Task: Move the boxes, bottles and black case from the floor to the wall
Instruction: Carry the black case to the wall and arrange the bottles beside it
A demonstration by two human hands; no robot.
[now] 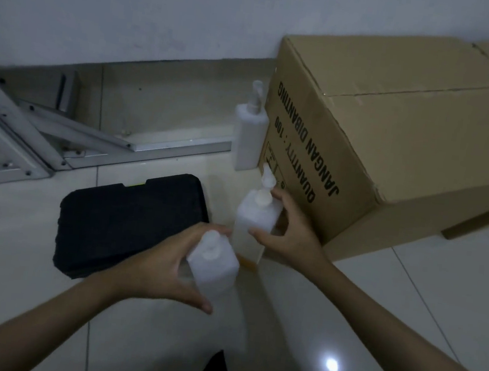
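On the tiled floor (407, 295) beside a cardboard box (395, 135), the left hand (163, 270) and right hand (289, 236) each clasp a white pump bottle, the near one (213, 264) and the far one (256, 214).

White metal frame (30, 127) lying flat on floor at left, bolted struts crossing, one long bar reaching toward wall; pale glossy floor tiles (405, 310) with bright light reflection (332, 365); plain white wall (135, 5) behind.
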